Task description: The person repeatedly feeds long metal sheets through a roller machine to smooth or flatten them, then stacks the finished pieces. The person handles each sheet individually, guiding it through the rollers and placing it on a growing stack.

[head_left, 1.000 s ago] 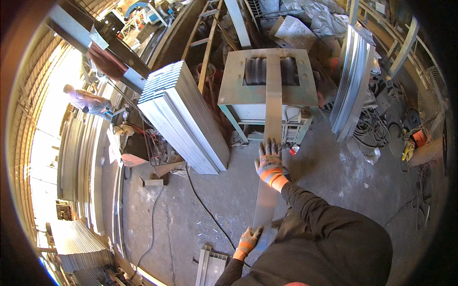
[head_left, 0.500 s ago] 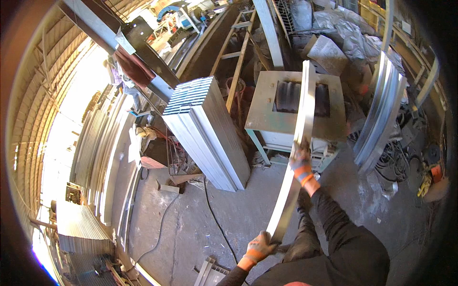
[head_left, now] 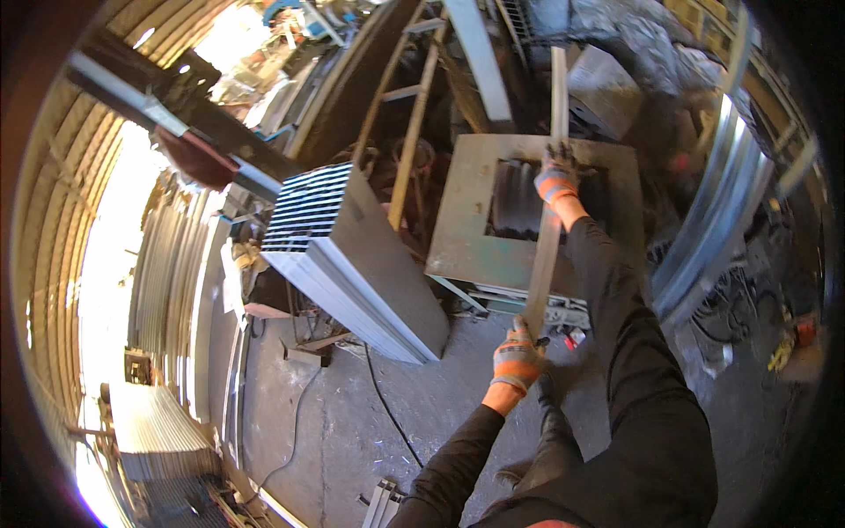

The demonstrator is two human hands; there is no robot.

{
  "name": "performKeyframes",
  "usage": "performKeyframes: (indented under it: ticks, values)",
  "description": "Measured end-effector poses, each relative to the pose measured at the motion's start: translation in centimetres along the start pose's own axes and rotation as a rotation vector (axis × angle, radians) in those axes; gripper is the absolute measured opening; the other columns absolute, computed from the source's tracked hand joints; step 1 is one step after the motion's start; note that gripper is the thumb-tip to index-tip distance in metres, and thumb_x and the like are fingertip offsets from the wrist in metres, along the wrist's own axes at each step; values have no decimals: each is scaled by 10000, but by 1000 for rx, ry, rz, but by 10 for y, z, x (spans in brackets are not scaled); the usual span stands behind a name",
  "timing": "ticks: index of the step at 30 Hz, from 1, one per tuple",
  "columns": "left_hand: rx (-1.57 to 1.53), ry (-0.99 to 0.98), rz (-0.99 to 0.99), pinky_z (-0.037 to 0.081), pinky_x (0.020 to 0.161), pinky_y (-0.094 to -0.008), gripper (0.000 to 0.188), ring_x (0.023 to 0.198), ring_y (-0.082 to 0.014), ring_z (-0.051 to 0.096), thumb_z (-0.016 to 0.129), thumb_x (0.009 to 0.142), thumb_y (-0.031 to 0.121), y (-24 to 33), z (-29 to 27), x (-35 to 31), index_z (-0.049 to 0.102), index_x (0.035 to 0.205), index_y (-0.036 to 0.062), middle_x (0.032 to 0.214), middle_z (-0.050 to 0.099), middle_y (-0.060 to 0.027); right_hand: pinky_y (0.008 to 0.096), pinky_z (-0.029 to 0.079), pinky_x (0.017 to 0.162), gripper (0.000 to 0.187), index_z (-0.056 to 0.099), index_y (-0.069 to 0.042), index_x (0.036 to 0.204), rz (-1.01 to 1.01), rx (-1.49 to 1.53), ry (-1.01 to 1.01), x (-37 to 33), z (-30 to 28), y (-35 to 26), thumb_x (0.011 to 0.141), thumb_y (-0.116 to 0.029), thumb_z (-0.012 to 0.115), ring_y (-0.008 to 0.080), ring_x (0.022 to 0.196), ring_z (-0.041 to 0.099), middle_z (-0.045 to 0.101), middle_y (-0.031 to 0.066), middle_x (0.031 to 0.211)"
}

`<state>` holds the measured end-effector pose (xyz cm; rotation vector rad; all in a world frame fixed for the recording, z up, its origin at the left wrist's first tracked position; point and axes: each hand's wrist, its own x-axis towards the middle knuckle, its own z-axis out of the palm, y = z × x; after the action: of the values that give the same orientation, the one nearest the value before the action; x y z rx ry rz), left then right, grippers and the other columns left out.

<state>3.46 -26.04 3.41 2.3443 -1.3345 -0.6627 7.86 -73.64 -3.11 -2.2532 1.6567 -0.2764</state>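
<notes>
A long, pale metal profile (head_left: 543, 268) is in both of my gloved hands. My left hand (head_left: 518, 359) grips its near end, in front of a greenish metal stand. My right hand (head_left: 556, 179) is wrapped round it farther up, above the stand's top. The metal stand (head_left: 471, 211) has a dark rectangular opening (head_left: 519, 198) in its top, with a ridged surface inside. Part of the opening lies behind the profile and my right hand. Beyond that hand, the profile's far end sticks out past the stand's back edge.
Left of the stand, a tall bundle of metal profiles (head_left: 352, 264) stands tilted. More long profiles (head_left: 717, 211) lean at the right. A dark cable (head_left: 392, 409) runs over the floor. A wooden ladder (head_left: 409, 132) lies behind, and corrugated sheets (head_left: 163, 422) are at the far left.
Both hands have moved forward with the profile, away from my body. My right hand has passed from the stand's front to above its top, and the left has come up nearer the stand.
</notes>
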Motion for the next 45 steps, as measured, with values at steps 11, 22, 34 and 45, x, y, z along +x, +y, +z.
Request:
performKeyframes:
  ticks: [11, 22, 34, 45]
  values:
    - [-15, 21, -29, 628, 823, -578, 598, 1011, -501, 766, 842, 960, 345, -77, 23, -258, 500, 1352, 50, 1201, 743, -250, 575, 289, 1362, 741, 392, -130, 1779, -38, -432, 183, -308, -1, -28, 1050, -204, 502, 450, 1717, 246, 233, 211, 1883]
    - [106, -27, -52, 626, 726, -590, 690, 914, -495, 784, 852, 951, 404, -233, 56, -605, 507, 1431, 47, 1099, 801, -231, 548, 221, 1406, 839, 441, 32, 1708, -200, 53, 211, -681, -2, -55, 933, -193, 670, 579, 1668, 265, 265, 365, 1809]
    - [-603, -273, -220, 529, 1120, -385, 696, 1307, -239, 638, 712, 1132, 302, -263, -19, -559, 425, 1695, 9, 1494, 670, -151, 491, 268, 1395, 882, 406, -131, 1771, -244, 895, 329, -672, -10, -25, 953, -35, 724, 455, 1717, 256, 305, 261, 1840]
    - [-371, -99, -269, 608, 916, -502, 663, 1108, -433, 783, 742, 1038, 633, -34, -10, -84, 751, 1245, 3, 1118, 800, -296, 515, 392, 1321, 835, 496, -31, 1687, -361, -91, 107, -154, -35, 9, 1112, -635, 517, 446, 1552, 530, 544, 278, 1684]
